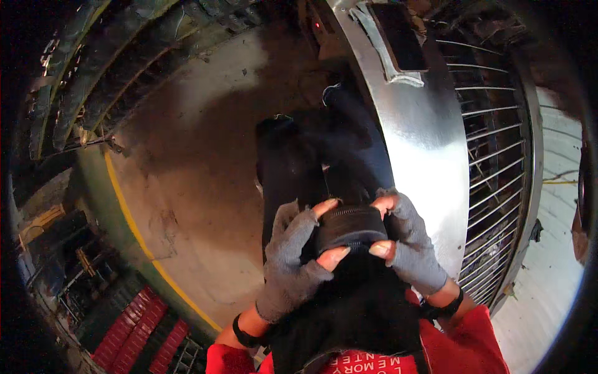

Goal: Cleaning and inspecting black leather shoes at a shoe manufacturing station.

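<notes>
In front of my torso I hold a thick, round black part [352, 228] with fine ribs or teeth along its edges. My left hand [291, 252] grips its left side, thumb at the near edge and fingers at the far edge. From the other side my right hand [410, 244] pinches it the same way. Both hands wear grey fingerless gloves. The part's underside is hidden, and I cannot tell its exact kind.
A shiny metal table [414, 134] runs along my right. On it a dark phone-like slab [398, 37] lies over a white cloth [380, 47]. Beyond stands a barred metal rack [492, 162]. At left are a yellow floor line [134, 221], dark racks [118, 56] and red slatted pieces [131, 327].
</notes>
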`<control>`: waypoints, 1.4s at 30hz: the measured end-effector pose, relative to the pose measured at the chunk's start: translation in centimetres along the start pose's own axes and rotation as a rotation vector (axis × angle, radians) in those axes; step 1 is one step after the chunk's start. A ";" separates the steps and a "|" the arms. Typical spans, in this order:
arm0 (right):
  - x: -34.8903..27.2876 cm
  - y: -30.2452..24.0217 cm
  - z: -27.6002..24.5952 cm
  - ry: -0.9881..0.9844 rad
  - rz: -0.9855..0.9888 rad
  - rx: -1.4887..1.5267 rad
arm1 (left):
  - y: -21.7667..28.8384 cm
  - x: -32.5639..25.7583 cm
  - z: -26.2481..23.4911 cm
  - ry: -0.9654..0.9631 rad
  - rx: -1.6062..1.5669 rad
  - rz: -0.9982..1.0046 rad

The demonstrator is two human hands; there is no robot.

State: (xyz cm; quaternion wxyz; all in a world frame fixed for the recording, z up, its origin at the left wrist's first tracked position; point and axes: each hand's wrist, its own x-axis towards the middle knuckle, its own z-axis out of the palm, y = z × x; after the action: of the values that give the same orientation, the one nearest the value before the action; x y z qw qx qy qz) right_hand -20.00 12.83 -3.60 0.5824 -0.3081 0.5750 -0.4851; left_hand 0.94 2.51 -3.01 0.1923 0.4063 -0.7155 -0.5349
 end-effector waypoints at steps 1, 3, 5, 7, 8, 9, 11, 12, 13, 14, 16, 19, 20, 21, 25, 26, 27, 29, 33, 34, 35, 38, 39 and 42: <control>0.3 0.3 -0.1 -0.001 0.010 -0.002 | 0.1 0.4 0.0 -0.001 -0.006 -0.008; 0.9 0.8 -0.3 0.031 -0.029 0.008 | 0.3 1.1 -0.1 -0.024 -0.007 -0.048; 1.8 1.4 -1.1 0.016 -0.028 -0.056 | 0.0 2.2 -0.4 -0.049 -0.020 -0.042; 3.7 1.3 -1.8 -0.056 -0.065 -0.058 | -0.5 3.1 -0.8 -0.066 -0.024 -0.024; 4.4 0.9 -2.2 -0.058 -0.077 -0.060 | -1.1 3.6 -0.9 -0.098 -0.112 -0.038; 5.0 0.3 -2.6 -0.102 -0.014 -0.009 | -1.4 4.0 -1.1 -0.132 -0.200 -0.047; 5.4 -0.4 -3.0 -0.126 0.016 0.033 | -1.0 4.8 -1.6 -0.196 -0.311 -0.127; 5.5 0.0 -2.8 -0.185 0.011 0.095 | -0.6 5.1 -1.8 -0.263 -0.425 -0.228; 5.7 0.6 -2.5 -0.248 0.000 0.161 | -1.4 4.6 -2.5 -0.273 -0.408 -0.197; 5.6 0.7 -2.1 -0.270 -0.125 0.130 | -3.1 3.7 -3.5 -0.368 -0.313 -0.087; 5.0 -0.8 -2.1 -0.329 -0.415 -0.319 | -2.5 3.4 -5.0 -0.497 -0.041 0.185; -0.2 -4.6 0.7 -0.208 -0.474 -0.362 | -0.6 -1.2 -1.5 -0.227 -0.241 0.181; -1.2 -4.0 1.0 -0.124 -0.586 -0.380 | 0.4 -1.4 -0.4 -0.123 -0.321 0.198; -1.6 -2.8 0.1 -0.090 -0.613 -0.392 | 1.5 -1.3 -0.1 -0.148 -0.315 0.234; -5.8 -2.8 -5.0 0.003 0.281 0.248 | 7.1 0.1 0.2 -0.199 0.118 0.545; -7.1 -2.6 -6.3 -0.029 0.202 0.284 | 9.8 0.8 1.4 -0.380 0.165 0.698; -8.3 -2.6 -7.3 -0.060 0.119 0.324 | 12.3 0.8 3.6 -0.568 0.219 0.852; -10.4 -2.8 -8.3 -0.104 0.144 0.235 | 13.7 -1.3 7.5 -0.939 0.492 1.112; -15.4 1.0 -11.6 -0.014 0.270 0.292 | 13.1 -4.1 11.8 -0.925 0.834 1.468; -16.8 -0.7 -10.2 0.120 0.235 0.342 | 13.4 -3.3 10.6 -0.881 0.717 1.380; -17.4 0.0 -10.8 0.297 0.036 -0.098 | 13.9 -2.6 9.5 -0.853 0.596 1.294; -21.5 1.2 -14.3 0.291 -0.016 0.131 | 12.8 -1.7 4.8 -0.671 0.559 0.959; -23.6 3.9 -17.5 0.372 -0.056 0.074 | 11.5 -1.5 3.4 -0.565 0.540 0.888; -31.1 3.8 -23.6 0.549 -0.038 -0.027 | 3.6 -0.6 0.4 -0.421 0.445 0.752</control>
State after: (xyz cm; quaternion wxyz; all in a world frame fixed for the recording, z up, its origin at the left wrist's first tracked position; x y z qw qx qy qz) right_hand -37.98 47.44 0.97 0.3916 -0.1834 0.7118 -0.5535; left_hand -0.35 3.56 0.29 0.1318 0.0340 -0.9331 -0.3329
